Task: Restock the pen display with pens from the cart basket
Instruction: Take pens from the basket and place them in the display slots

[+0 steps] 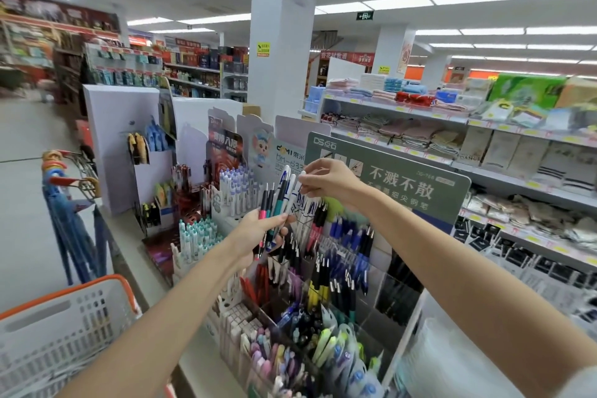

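Left hand [255, 233] grips a bundle of pens [277, 195], fingers curled round the barrels low down, caps fanned upward. Colours noted in the bundle: pink-banded, teal, dark, and white with blue print.

Right hand [324, 182] pinches the top of a white pen [295, 191] between thumb and fingertips, other fingers loosely bent. This pen lies along the right edge of the bundle; its lower end is probably within my left-hand grip, but blur prevents confirmation.

Both hands are raised above the pen display [326, 271], whose clear compartments hold black, blue, red, yellow and pastel pens standing upright or leaning. A green sign [407, 178] rises behind the display, just beyond my right hand.

Cart basket [48, 333]: white mesh wall, orange rim, lower left, well apart from both hands. Contents not visible from this angle.
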Available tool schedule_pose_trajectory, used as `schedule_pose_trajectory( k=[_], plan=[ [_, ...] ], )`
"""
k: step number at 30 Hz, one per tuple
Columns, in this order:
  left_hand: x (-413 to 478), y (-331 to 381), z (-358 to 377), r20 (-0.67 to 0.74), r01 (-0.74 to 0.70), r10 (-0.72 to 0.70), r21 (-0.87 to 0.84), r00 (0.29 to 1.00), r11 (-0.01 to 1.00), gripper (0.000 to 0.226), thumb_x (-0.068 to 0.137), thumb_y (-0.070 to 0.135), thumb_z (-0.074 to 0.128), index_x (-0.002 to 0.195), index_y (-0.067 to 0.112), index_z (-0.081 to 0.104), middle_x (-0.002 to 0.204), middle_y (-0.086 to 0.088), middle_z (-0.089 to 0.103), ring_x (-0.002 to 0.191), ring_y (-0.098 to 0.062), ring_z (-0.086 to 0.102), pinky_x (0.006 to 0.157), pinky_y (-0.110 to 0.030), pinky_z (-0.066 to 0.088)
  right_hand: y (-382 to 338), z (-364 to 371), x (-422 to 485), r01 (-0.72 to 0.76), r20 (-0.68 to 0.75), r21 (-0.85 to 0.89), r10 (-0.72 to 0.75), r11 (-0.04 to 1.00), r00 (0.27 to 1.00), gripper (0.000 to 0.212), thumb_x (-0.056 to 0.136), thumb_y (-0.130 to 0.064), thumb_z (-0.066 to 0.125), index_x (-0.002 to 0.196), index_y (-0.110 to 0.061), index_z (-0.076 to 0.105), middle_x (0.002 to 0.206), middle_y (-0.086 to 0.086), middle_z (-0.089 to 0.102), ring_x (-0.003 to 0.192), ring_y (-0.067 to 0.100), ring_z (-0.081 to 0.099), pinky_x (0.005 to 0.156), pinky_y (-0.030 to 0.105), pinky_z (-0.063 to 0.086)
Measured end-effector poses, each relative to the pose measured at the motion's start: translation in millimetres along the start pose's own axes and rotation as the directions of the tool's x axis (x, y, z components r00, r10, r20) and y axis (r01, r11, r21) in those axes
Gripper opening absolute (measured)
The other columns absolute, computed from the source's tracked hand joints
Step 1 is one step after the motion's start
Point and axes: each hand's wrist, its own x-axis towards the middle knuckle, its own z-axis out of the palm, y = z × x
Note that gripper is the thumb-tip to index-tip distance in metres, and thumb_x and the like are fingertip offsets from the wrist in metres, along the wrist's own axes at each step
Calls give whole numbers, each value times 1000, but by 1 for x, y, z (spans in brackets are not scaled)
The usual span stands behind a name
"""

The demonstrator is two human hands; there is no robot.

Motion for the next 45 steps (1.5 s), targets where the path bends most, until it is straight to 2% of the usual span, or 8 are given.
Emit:
schedule_pose_trajectory(
  k=[4, 7, 11, 19, 27, 35, 38, 45],
  plan=[
    [0, 1, 0, -25, -2, 2, 7, 1000, 1000, 23, 94, 15, 66, 112, 2, 62, 83, -9, 68, 73, -17, 60, 57, -24, 52, -3, 2, 1, -25, -35, 24, 26, 999, 999, 24, 88, -2, 72, 107, 2, 58, 91, 18, 69, 67, 18, 70, 61, 21, 58],
    [1, 0, -2, -92, -21, 18, -34, 996, 999, 19, 96, 12, 63, 111, 0, 63, 86, -8, 69, 72, -13, 66, 53, -20, 52, -6, -6, 5, 50, -189, 38, -42, 998, 981, 15, 89, 4, 68, 97, -3, 58, 93, 19, 68, 67, 19, 70, 64, 25, 60],
    [2, -5, -16, -213, -3, -10, -63, 977, 998, 17, 99, 10, 57, 105, -5, 64, 80, -8, 63, 59, -9, 58, 48, -17, 50, -3, -21, 11, 179, -449, -297, -303, 938, 841, 13, 91, -8, 68, 93, -14, 57, 87, 6, 68, 75, 17, 68, 70, 30, 59],
    [-2, -7, -18, -199, -3, -14, -82, 980, 997, 18, 97, 8, 57, 109, -5, 60, 79, -8, 62, 58, -8, 56, 48, -16, 50, 21, -5, 18, 207, -356, -569, -466, 796, 810, 10, 95, -12, 65, 102, -13, 59, 85, -5, 62, 72, 6, 58, 71, 29, 54],
    [-4, -8, -19, -174, 0, -11, -63, 985, 998, 21, 97, 10, 58, 112, -5, 60, 85, -9, 63, 64, -9, 57, 52, -18, 50, 48, 4, 28, 122, -178, -671, -318, 731, 931, 9, 93, -10, 67, 99, -10, 61, 90, 1, 68, 82, 19, 66, 80, 42, 59],
    [-7, -12, -20, -183, 3, -7, -22, 983, 1000, 26, 97, 10, 60, 119, -4, 58, 94, -9, 64, 69, -10, 57, 54, -19, 50, 54, 8, 28, 119, -90, -777, -297, 618, 951, 5, 91, -11, 67, 86, -9, 66, 88, 5, 70, 81, 23, 65, 75, 39, 56],
    [-10, -12, -17, -170, 18, -18, -3, 985, 1000, 27, 98, 12, 59, 118, -6, 56, 86, -7, 63, 66, -11, 56, 52, -19, 50, 52, 5, 27, 96, -56, -823, -248, 559, 967, 12, 90, -8, 63, 87, -12, 75, 100, 6, 71, 90, 24, 66, 81, 39, 56],
    [-14, -12, -12, -113, 29, -34, -46, 993, 999, 22, 100, 13, 56, 113, -5, 55, 78, -6, 62, 61, -10, 58, 49, -20, 51, 27, -2, 10, 188, -128, -644, -346, 742, 930, 15, 95, -7, 61, 106, -7, 71, 94, -1, 68, 85, 16, 65, 84, 33, 58]
  ],
)
